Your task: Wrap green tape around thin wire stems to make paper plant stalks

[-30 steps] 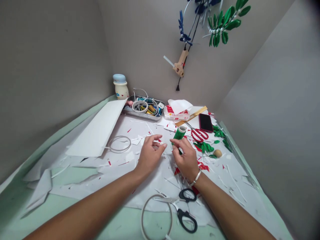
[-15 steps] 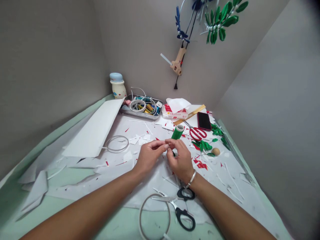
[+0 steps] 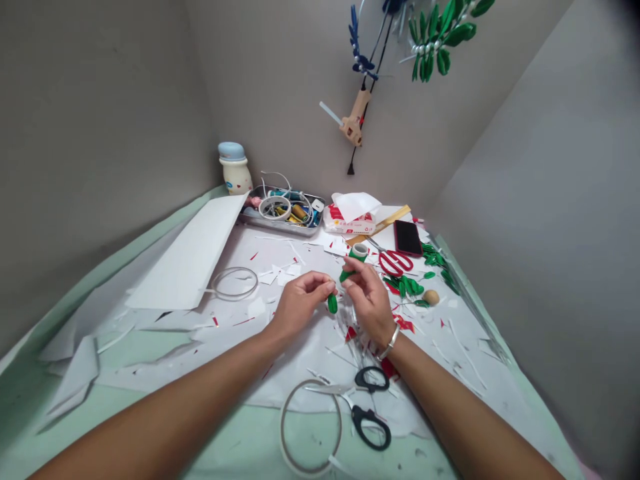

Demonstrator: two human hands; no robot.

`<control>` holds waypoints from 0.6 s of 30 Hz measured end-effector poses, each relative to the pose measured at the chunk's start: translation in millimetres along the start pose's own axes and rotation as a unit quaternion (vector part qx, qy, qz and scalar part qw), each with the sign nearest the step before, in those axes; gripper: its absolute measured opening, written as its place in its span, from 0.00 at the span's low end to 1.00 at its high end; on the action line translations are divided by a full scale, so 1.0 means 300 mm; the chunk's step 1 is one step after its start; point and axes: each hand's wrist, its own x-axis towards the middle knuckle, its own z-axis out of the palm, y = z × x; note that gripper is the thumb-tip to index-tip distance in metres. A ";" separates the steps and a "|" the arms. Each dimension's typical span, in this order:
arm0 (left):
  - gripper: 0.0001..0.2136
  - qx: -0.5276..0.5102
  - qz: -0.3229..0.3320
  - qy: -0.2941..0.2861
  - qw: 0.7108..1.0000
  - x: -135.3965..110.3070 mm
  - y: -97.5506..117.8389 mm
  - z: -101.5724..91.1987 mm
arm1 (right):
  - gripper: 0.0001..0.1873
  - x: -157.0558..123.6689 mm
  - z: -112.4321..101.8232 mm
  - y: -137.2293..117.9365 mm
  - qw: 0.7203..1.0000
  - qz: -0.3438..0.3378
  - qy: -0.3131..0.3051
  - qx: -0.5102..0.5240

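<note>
Between the thumb and fingertips of my left hand is a small green leaf, its rounded end pointing down. My right hand is just to the right, thumb and index finger apart, and I make out nothing held in it. Behind the right fingers stands a spool of green thread, partly covered by them; whether they touch it is unclear. Black-handled scissors lie spread below my hands, over a pale ring-shaped band. More green leaves lie right of the right hand.
Red-handled scissors, a phone and a wooden ball are at the right. A metal tray of supplies, a tissue pack and a jar line the back. A glue gun hangs on the wall.
My hands, together before, are now apart, the right one shifted slightly right. The green leaf now shows below my left fingertips. The view has tilted slightly.
</note>
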 end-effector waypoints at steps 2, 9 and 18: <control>0.08 -0.009 -0.006 -0.019 1.000 0.001 -0.003 0.002 | 0.22 0.004 -0.006 0.012 0.998 0.025 -0.035 0.046; 0.08 -0.020 -0.029 -0.015 0.999 0.008 -0.013 -0.004 | 0.13 0.023 -0.029 0.033 0.988 0.076 -0.125 0.051; 0.08 0.026 -0.054 -0.006 0.998 0.004 0.009 -0.002 | 0.09 0.047 -0.056 0.045 0.993 0.011 -0.112 -0.027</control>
